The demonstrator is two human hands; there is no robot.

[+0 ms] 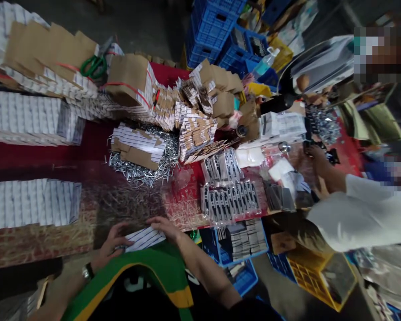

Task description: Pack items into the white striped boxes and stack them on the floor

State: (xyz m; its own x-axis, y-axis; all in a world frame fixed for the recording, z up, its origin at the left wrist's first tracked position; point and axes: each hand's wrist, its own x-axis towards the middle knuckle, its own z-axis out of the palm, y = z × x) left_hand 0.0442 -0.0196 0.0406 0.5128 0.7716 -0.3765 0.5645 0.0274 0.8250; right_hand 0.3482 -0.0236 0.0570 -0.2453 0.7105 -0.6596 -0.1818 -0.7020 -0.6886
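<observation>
At the table's near edge, a white carton (145,238) with dark stripes lies between my two hands, close to my body. My left hand (115,243), with a watch on its wrist, has its fingers closed around the carton's left end. From the other side, my right hand (165,227) grips the carton's right end, thumb and fingers bent over it. Beyond them, a pile of small metal pieces (150,174) has flattened striped cartons (138,145) lying on top. Plastic-wrapped rows of dark and silver metal parts (230,200) are to the right.
Long rows of striped cartons (30,203) line the left side. Green-handled scissors (93,67) rest on brown cardboard bundles (127,78). At right a co-worker's arm (327,171) reaches over the table. Blue crates (209,31) stand behind; a yellow crate (321,278) is on the floor.
</observation>
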